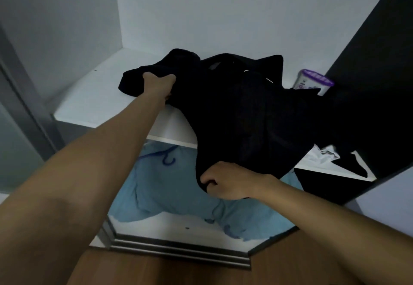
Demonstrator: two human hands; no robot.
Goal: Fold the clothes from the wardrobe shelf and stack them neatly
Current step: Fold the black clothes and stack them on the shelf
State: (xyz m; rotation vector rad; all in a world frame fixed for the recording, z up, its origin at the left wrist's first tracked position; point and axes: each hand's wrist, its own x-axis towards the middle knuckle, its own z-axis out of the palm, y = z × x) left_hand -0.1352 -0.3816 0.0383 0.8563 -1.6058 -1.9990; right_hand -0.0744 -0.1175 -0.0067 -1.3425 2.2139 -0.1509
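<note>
The left hand (159, 81) grips a bunched far-left end of the black garment (241, 115); the right hand (228, 182) pinches its near edge, which hangs over the shelf (89, 97) front. The dark, crumpled cloth, possibly a jacket, sprawls across the white shelf between both hands. A purple-lidded container (315, 81) stands far right.

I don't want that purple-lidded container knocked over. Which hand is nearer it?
Right. The right hand grips the black garment below the container; the left hand is farther left.
</note>
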